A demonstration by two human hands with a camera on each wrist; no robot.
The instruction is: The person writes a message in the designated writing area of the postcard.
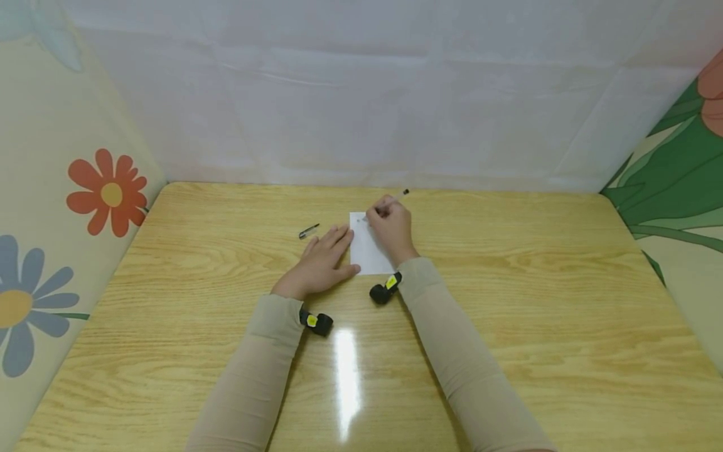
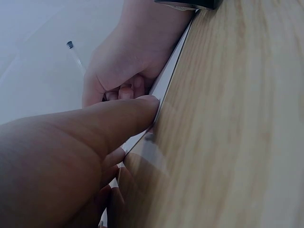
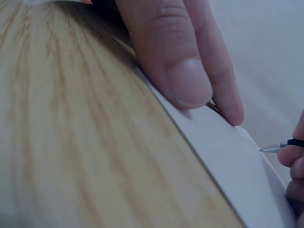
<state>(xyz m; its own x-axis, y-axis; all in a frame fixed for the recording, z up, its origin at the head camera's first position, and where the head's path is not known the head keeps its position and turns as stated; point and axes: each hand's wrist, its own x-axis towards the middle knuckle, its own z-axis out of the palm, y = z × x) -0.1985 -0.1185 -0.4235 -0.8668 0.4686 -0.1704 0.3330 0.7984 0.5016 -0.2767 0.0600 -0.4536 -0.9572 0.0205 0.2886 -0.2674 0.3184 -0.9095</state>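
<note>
Hands, two, bare. Left hand (image 1: 323,262): palm down, fingers loosely spread, thumb and fingertips resting on the left margin of the paper. Right hand (image 1: 392,229): fingers curled, pinching a pen near its point.

Nearest: two beige sleeves (image 1: 463,358), forearms reaching forward over the bench (image 1: 565,282), a wood-grain top with one bright streak of reflected light. At the cuffs: two black wrist cameras (image 1: 319,323), each with a yellow label.

Between the hands: one white paper (image 1: 369,251), rectangular, flat on the bench, its right part lying under the right hand. Near its upper left corner – one small dark mark (image 1: 358,220).

Pen (image 1: 402,194): pale barrel, dark end, slanted up and to the right; metal tip (image 3: 266,149) over the far part of the paper – contact cannot be told.

Left of the paper, just beyond the left fingertips: one small dark-and-clear piece (image 1: 308,231), lying aslant, apart from the paper.

Farthest: white creased backdrop (image 1: 367,94) along the bench's back edge, flanked by flower-patterned panels (image 1: 34,125).
</note>
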